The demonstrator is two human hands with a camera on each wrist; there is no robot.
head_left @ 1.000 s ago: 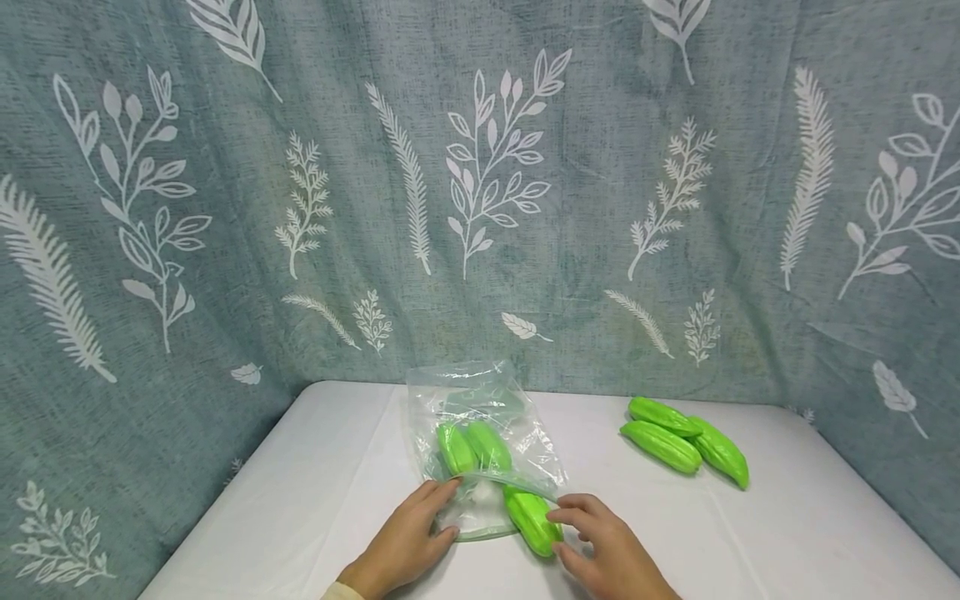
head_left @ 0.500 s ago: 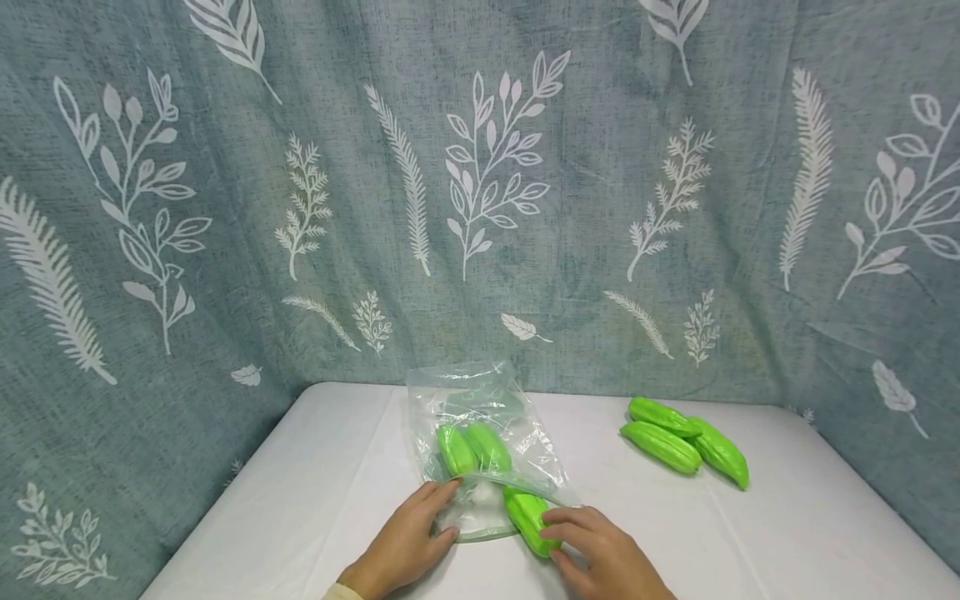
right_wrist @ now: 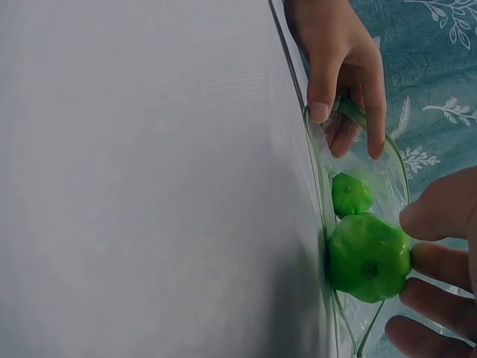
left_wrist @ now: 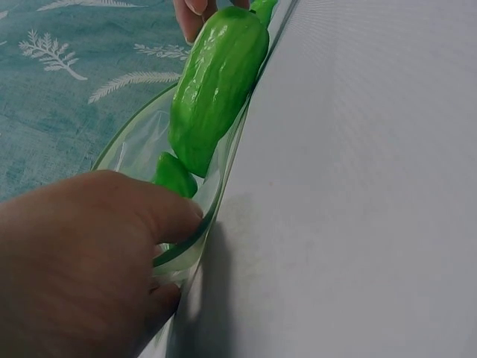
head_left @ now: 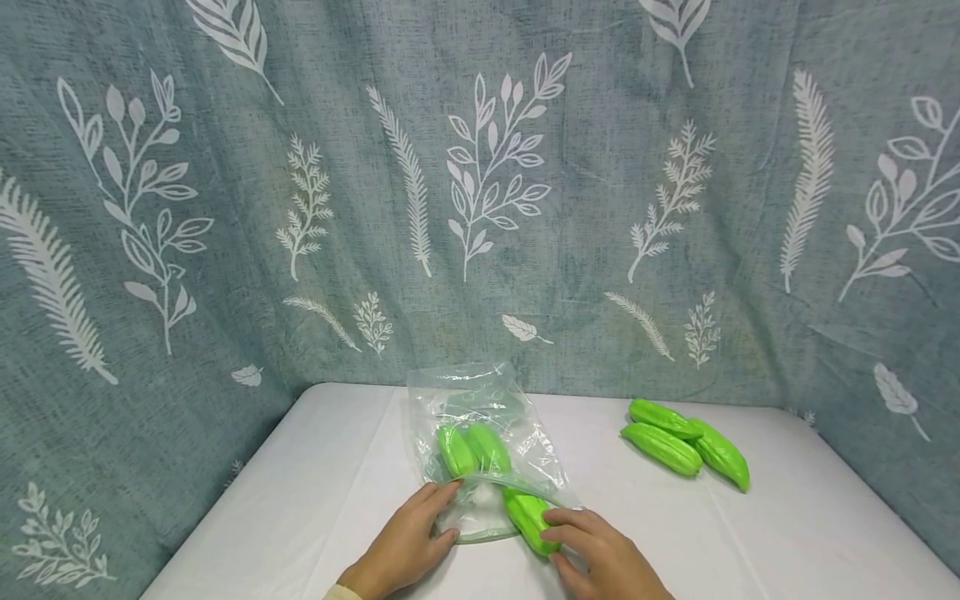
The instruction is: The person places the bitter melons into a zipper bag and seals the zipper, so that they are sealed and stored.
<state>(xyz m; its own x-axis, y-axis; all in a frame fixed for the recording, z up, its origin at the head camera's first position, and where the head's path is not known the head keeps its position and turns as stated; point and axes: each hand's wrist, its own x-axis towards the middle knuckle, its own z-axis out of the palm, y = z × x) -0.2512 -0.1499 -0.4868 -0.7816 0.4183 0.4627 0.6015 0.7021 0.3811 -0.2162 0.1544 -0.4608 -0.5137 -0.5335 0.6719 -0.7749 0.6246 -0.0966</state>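
Observation:
A clear zip bag (head_left: 536, 437) lies with its mouth towards me, two green ribbed vegetables (head_left: 456, 450) inside. My left hand (head_left: 408, 537) holds the left part of the bag's rim; in the right wrist view its thumb and fingers (right_wrist: 376, 112) lie around the rim (right_wrist: 402, 175). Another green vegetable (head_left: 528, 521) lies slantwise at the mouth, its far end within the bag. On its near end rest the fingertips of my right hand (head_left: 603, 550), all on one side in the right wrist view, the fingers loosely bent.
Three green vegetables (head_left: 663, 447) lie together at the back right of the white-covered table (head_left: 750, 542). A blue-green curtain with white leaf prints (head_left: 570, 250) hangs behind and beside the table.
My right hand has shifted slightly left and down over the vegetable, and its thumb has come closer to the near end. The left hand and the bag have barely moved.

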